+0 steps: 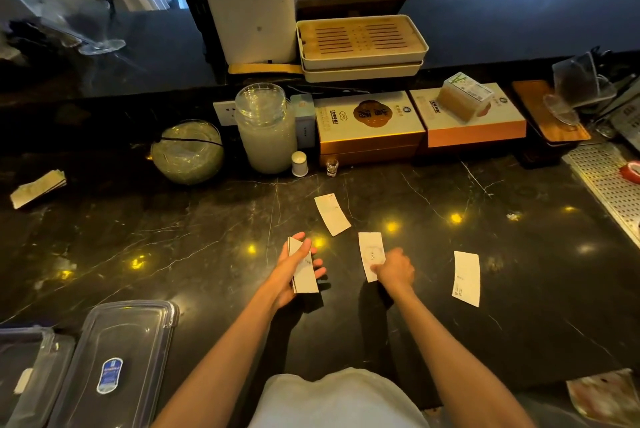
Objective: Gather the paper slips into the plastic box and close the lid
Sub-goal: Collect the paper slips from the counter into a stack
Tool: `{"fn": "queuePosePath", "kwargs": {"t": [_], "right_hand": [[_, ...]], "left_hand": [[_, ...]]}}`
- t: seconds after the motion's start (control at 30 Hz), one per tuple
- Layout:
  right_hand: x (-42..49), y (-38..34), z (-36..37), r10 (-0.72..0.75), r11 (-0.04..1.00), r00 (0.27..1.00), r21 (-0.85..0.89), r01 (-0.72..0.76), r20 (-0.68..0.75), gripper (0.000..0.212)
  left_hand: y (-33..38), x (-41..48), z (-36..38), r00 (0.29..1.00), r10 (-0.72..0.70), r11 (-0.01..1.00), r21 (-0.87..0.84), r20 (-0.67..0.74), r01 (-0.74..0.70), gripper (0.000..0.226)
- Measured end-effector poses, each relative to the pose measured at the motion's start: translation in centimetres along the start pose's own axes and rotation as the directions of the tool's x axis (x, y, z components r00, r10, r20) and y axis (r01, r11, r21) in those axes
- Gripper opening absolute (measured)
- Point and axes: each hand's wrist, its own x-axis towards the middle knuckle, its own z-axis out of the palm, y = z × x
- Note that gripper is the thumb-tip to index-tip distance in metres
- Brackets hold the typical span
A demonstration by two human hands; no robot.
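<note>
My left hand (294, 271) holds a small stack of white paper slips (304, 275) above the dark marble counter. My right hand (394, 270) presses its fingertips on the near end of a loose slip (371, 252) lying flat on the counter. Another slip (332, 214) lies farther back, and a third slip (466, 278) lies to the right. The clear plastic box (24, 375) sits at the near left edge, open, with its clear lid (117, 358) lying beside it, label up.
A glass jar (265, 129), a round glass bowl (187, 152), a small white shaker (299, 163), a tiny glass (331, 168) and two orange gift boxes (370, 126) line the back. A folded paper bundle (38, 188) lies far left. A metal drain grid (609, 185) is at right.
</note>
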Motion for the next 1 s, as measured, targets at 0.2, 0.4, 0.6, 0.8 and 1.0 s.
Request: {"fn": "queuePosePath", "kwargs": {"t": [0.2,0.4,0.6,0.8,1.0], "right_hand": [[-1.6,-2.3,0.2,-0.065,0.819,0.977,0.570,-0.063,0.202,0.014],[-4.5,-5.7,3.0,-0.226,0.767,0.863,0.629,-0.128,0.452,0.012],[-4.9,-7.4,4.5,-0.362,0.864,0.896,0.452,0.220,0.257,0.015],[-1.7,-11.5,2.1,-0.424,0.897,0.902,0.096,0.430,-0.078,0.015],[0.4,-12.2,1.7,-0.412,0.860,0.906,-0.286,0.422,0.099,0.044]], "left_hand": [[-0.4,0.3,-0.2,0.995,0.012,1.000,-0.008,-0.096,-0.012,0.062],[-0.6,0.4,0.2,0.993,0.028,0.999,0.028,-0.118,-0.025,0.042],[-0.3,1.1,-0.9,0.984,0.057,0.997,0.053,-0.171,-0.048,0.037],[1.8,0.6,-2.2,0.973,0.112,0.993,0.059,-0.200,-0.102,0.047],[3.0,-0.9,-5.0,0.969,0.098,0.994,-0.033,-0.227,-0.108,0.041]]}}
